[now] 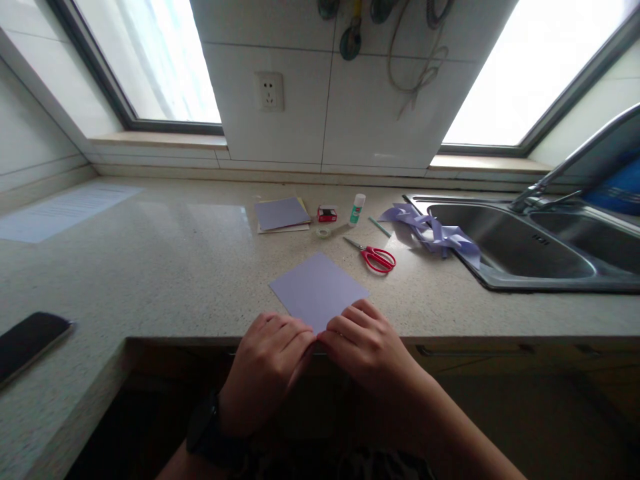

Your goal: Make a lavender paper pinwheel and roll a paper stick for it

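Note:
A square sheet of lilac paper (317,289) lies flat on the speckled countertop (190,267), turned like a diamond, its near corner at the counter's front edge. My left hand (267,367) and my right hand (363,343) meet at that near corner, fingertips pinching the paper from both sides. A dark watch sits on my left wrist.
Behind the sheet lie red-handled scissors (376,257), a roll of tape (323,233), a glue stick (357,209), a small red box (327,213), a stack of coloured papers (281,215) and crumpled lilac paper scraps (435,233). A steel sink (530,250) is at right. A black phone (27,340) rests at left.

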A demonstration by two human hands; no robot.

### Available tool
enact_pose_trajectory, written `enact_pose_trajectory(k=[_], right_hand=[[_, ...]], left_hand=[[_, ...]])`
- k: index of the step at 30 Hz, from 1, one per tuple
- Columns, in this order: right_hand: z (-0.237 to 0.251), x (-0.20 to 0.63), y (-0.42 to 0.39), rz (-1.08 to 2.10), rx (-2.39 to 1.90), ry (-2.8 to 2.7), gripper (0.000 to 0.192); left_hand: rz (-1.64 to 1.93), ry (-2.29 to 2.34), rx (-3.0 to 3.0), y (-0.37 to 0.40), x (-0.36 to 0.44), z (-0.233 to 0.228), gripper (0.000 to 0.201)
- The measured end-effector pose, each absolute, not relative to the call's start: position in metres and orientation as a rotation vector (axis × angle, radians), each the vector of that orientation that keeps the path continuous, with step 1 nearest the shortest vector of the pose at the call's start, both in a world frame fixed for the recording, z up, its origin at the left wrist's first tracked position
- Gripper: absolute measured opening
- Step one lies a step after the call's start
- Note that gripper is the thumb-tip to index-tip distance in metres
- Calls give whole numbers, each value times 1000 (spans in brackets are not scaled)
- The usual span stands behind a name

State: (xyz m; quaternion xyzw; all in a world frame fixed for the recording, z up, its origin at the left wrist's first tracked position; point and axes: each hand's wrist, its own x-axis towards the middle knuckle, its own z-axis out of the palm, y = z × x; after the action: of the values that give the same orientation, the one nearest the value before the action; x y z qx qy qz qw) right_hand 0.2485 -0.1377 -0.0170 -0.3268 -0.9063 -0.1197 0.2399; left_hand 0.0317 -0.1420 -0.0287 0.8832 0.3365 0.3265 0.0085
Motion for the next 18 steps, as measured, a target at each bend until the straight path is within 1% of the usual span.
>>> enact_pose_trajectory(k=[18], right_hand=[[-14,247,-134,-406,-879,-2508,16]], left_hand=[[1055,1029,2768,-141,31,-32,15]])
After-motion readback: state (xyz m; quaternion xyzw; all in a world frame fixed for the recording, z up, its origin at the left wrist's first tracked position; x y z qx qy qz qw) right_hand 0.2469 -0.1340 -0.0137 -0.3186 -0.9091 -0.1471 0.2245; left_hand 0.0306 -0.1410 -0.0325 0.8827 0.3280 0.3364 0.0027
